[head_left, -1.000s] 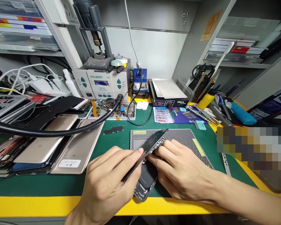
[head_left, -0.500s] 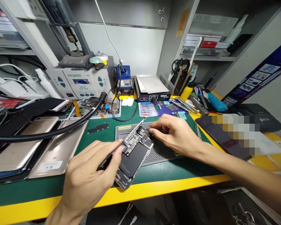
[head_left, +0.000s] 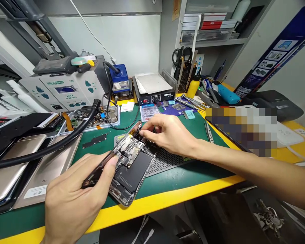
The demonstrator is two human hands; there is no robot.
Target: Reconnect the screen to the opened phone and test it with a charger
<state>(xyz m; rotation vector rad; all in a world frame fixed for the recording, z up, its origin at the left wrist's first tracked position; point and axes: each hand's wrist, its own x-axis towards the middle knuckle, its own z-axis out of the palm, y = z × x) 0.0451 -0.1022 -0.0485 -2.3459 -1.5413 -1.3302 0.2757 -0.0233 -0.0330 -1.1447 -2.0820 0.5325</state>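
An opened smartphone (head_left: 133,169) lies tilted on a grey perforated mat (head_left: 165,162), its black battery and circuit board showing. My left hand (head_left: 78,189) grips the phone's screen panel (head_left: 99,167) between thumb and fingers, holding it raised at an angle along the phone's left side. At the top end of the phone, my right hand (head_left: 165,134) has thumb and index finger pinched close by the upper edge of board and screen. Whatever sits between those fingertips is too small or hidden to make out.
Old phones and back covers (head_left: 48,169) lie at the left, crossed by a thick black hose (head_left: 53,149). Behind stand a hot air station (head_left: 66,88), a parts tray (head_left: 114,115) and a heating plate (head_left: 155,91). Screwdrivers (head_left: 190,101) lie back right.
The view has turned, so the bench appears shifted left. The screen panel is tilted more open, showing its inner side. My right hand's fingertips have come closer to the phone's top end.
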